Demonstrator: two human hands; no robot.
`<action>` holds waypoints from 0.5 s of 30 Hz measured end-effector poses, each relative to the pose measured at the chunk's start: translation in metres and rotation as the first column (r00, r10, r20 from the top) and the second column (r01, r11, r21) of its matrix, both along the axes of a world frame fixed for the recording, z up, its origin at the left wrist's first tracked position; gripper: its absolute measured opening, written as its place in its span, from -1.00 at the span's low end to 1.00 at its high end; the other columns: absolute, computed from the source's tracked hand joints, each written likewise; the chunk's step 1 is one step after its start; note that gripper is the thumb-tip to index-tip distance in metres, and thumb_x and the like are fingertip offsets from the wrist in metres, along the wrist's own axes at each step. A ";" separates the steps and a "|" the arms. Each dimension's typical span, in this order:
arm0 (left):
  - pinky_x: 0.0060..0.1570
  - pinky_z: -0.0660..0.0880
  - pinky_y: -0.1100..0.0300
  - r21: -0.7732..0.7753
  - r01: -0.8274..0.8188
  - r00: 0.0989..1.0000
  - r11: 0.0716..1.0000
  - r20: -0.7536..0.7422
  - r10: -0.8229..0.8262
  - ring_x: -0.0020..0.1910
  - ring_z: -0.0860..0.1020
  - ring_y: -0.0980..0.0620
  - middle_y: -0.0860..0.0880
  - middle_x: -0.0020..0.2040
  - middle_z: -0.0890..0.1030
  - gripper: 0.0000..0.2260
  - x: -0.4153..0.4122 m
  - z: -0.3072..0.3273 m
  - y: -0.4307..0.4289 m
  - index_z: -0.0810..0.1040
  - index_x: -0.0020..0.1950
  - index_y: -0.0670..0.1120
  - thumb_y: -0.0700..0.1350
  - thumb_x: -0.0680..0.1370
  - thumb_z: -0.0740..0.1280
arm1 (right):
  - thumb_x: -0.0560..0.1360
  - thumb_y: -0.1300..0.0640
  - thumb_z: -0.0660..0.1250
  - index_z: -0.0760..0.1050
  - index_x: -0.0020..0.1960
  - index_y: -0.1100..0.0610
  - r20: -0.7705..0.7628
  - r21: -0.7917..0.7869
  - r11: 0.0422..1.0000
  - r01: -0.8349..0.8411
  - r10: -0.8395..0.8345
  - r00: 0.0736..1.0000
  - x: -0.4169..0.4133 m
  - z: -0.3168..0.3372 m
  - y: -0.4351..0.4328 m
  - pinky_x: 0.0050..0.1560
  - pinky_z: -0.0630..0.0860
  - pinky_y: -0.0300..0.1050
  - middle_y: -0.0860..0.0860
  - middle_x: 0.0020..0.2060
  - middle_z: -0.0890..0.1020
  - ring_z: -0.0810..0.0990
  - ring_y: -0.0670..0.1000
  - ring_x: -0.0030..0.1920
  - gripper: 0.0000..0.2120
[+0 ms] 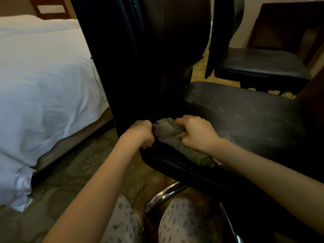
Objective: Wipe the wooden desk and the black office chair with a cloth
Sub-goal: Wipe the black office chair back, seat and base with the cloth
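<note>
Knees in white patterned trousers (177,223) fill the bottom edge, with the shiny chrome chair base (164,193) between them over the brown patterned floor (70,172). Above it stands the black leather office chair (245,116), its dusty, speckled seat to the right and its tall backrest rising in the centre. A bunched olive-grey cloth (168,130) lies on the seat's near left corner, close to the backrest. The right hand (194,134) grips it, fingers curled into the folds. The left hand (142,133) is a fist touching the cloth's left end at the seat edge; whether it grips cloth or chair I cannot tell. A bed with a white duvet (43,76) lies left; a second black cushioned chair (263,64) stands upper right.
</note>
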State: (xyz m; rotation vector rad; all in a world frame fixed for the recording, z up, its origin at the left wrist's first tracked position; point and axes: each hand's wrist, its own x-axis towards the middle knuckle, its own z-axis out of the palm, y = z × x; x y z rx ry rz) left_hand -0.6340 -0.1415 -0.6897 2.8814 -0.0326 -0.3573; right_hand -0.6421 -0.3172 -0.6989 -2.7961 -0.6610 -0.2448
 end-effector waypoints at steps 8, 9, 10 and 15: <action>-0.49 0.31 0.47 -0.130 0.054 0.996 0.990 -0.060 -0.063 -0.34 0.32 0.12 0.03 -0.33 0.30 -0.70 -0.011 0.005 0.003 0.20 -0.31 -0.11 -0.31 0.59 0.18 | 0.49 0.17 0.29 0.39 0.37 0.09 0.000 0.017 0.967 0.254 -0.254 0.967 0.050 0.021 -0.043 -0.01 0.43 -0.02 0.16 0.18 0.50 0.48 0.24 0.16 -0.55; -0.52 0.31 0.48 -0.138 0.041 0.998 0.990 -0.049 -0.049 -0.36 0.31 0.12 0.02 -0.34 0.30 -0.70 -0.010 0.003 0.004 0.21 -0.31 -0.11 -0.32 0.57 0.19 | 0.48 0.17 0.30 0.40 0.36 0.08 0.009 0.078 0.974 0.214 -0.216 0.976 0.045 0.024 -0.037 -0.02 0.43 -0.04 0.16 0.16 0.51 0.49 0.24 0.15 -0.55; -0.53 0.30 0.45 -0.132 0.033 0.999 0.991 -0.025 -0.037 -0.38 0.31 0.10 0.00 -0.35 0.31 -0.70 -0.008 0.003 0.004 0.24 -0.32 -0.12 -0.33 0.55 0.22 | 0.46 0.17 0.32 0.41 0.35 0.07 0.022 0.125 0.978 0.169 -0.173 0.985 0.038 0.026 -0.028 -0.02 0.43 -0.06 0.15 0.14 0.53 0.50 0.22 0.14 -0.55; -0.42 0.22 0.22 -0.065 -0.002 0.998 0.998 0.059 0.006 -0.43 0.28 0.05 -0.02 -0.40 0.28 -0.67 -0.015 -0.001 0.003 0.27 -0.41 -0.09 -0.30 0.53 0.23 | 0.45 0.13 0.29 0.40 0.35 0.01 0.051 -0.049 0.997 0.062 -0.060 0.997 0.019 0.007 0.016 0.05 0.45 -0.03 0.10 0.17 0.52 0.51 0.18 0.16 -0.54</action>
